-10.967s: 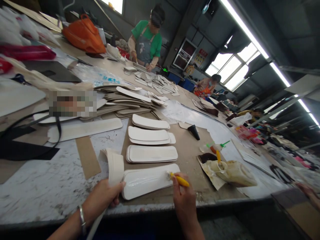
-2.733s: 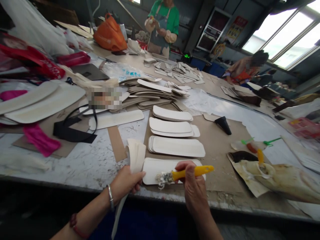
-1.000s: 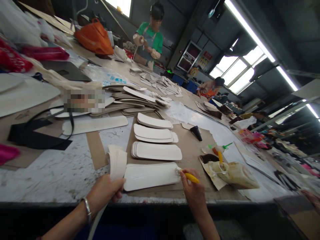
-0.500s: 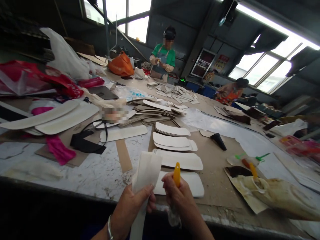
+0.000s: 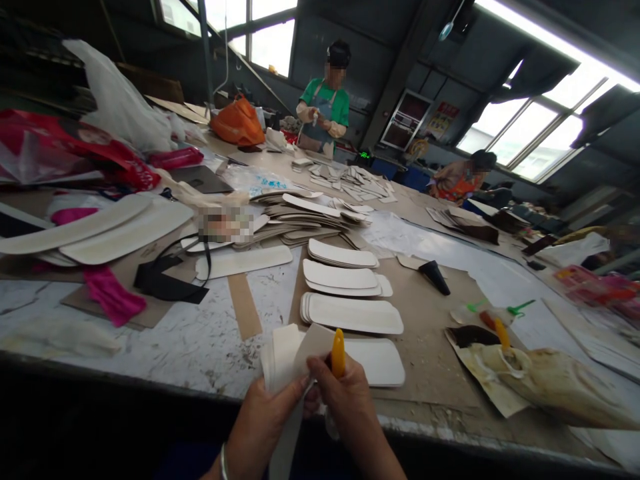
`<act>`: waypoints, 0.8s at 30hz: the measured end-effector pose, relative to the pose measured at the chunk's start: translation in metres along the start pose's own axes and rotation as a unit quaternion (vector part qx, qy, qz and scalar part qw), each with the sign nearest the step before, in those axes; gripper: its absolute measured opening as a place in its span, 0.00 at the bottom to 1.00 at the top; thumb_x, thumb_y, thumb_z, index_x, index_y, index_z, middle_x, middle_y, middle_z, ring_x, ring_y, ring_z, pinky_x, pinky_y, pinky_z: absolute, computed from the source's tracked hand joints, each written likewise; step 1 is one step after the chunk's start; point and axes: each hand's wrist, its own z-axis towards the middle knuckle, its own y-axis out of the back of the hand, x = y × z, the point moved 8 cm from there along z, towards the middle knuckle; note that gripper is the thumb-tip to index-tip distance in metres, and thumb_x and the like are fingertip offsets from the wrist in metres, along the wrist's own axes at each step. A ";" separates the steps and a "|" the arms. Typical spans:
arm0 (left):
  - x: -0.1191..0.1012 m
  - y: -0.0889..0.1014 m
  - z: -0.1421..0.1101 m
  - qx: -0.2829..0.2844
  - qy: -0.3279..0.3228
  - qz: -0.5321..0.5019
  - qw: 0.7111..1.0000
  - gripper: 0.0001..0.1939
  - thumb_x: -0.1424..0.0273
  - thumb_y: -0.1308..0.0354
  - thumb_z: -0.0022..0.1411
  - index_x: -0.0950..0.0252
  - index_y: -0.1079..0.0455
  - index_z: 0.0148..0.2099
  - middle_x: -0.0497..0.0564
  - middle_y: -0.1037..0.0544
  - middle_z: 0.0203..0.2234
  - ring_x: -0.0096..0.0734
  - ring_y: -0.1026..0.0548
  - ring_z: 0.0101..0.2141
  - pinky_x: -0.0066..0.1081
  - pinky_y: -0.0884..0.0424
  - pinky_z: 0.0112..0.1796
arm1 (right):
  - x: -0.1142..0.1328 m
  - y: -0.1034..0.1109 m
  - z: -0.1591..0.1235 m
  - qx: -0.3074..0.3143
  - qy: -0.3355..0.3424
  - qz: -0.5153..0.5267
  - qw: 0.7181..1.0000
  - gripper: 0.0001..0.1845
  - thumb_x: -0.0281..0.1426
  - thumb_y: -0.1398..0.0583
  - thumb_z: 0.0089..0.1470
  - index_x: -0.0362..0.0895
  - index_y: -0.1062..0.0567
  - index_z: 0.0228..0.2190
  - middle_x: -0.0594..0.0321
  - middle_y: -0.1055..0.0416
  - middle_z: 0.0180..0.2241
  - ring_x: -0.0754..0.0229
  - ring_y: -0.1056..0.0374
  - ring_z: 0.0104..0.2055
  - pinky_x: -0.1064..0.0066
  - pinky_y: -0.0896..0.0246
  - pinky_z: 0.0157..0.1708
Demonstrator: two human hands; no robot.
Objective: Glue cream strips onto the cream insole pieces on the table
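My left hand point(image 5: 263, 421) is closed round a bundle of long white strips point(image 5: 283, 357) that fan out above its fingers at the table's near edge. My right hand point(image 5: 345, 400) is closed on a yellow-handled brush point(image 5: 339, 353), handle pointing up, and its fingers pinch the top strip of the bundle. Just behind both hands a white rounded panel point(image 5: 376, 361) lies flat on brown board point(image 5: 430, 347). Three stacks of like panels point(image 5: 353, 313) lie in a row beyond it.
A glue-smeared bag with brushes point(image 5: 540, 383) lies to the right. A black cone point(image 5: 434, 275), black strap point(image 5: 165, 283) and pink cloth point(image 5: 113, 303) lie around. Piles of cut pieces point(image 5: 305, 217) fill the middle. A person in green point(image 5: 323, 110) and another person point(image 5: 463, 180) work further along.
My right hand left the flat panel and came to the strip bundle, brush handle now upright. The left hand raised the bundle and its strips fanned apart. The view lifted.
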 end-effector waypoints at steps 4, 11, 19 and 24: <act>0.002 0.010 0.001 -0.088 0.006 -0.011 0.996 0.26 0.59 0.29 0.30 0.70 0.25 0.33 0.52 0.22 0.20 0.37 0.26 0.24 0.32 0.28 0.28 | 0.005 0.005 0.002 -0.059 -0.012 0.011 0.998 0.18 0.42 0.35 0.35 0.46 0.37 0.21 0.74 0.40 0.14 0.66 0.42 0.13 0.74 0.41 0.12; -0.009 0.016 -0.004 -0.173 -0.013 0.037 0.984 0.23 0.54 0.30 0.26 0.69 0.28 0.20 0.50 0.27 0.13 0.32 0.30 0.19 0.29 0.32 0.22 | 0.013 0.013 0.000 -0.125 0.026 -0.053 0.990 0.16 0.42 0.37 0.36 0.45 0.35 0.19 0.73 0.43 0.13 0.68 0.46 0.15 0.75 0.44 0.15; 0.004 0.011 0.004 -0.085 -0.008 0.031 0.996 0.26 0.51 0.33 0.33 0.70 0.27 0.28 0.52 0.24 0.17 0.34 0.28 0.21 0.30 0.31 0.26 | 0.008 0.013 0.000 -0.073 0.074 -0.160 0.982 0.16 0.45 0.45 0.50 0.45 0.33 0.23 0.69 0.37 0.17 0.64 0.40 0.17 0.74 0.43 0.17; 0.002 0.013 0.001 -0.050 0.016 0.035 0.998 0.28 0.55 0.32 0.35 0.70 0.26 0.36 0.55 0.21 0.26 0.39 0.25 0.29 0.31 0.30 0.31 | 0.014 0.013 0.003 -0.033 0.086 -0.198 0.976 0.17 0.44 0.44 0.49 0.45 0.35 0.19 0.69 0.40 0.16 0.65 0.44 0.19 0.75 0.45 0.19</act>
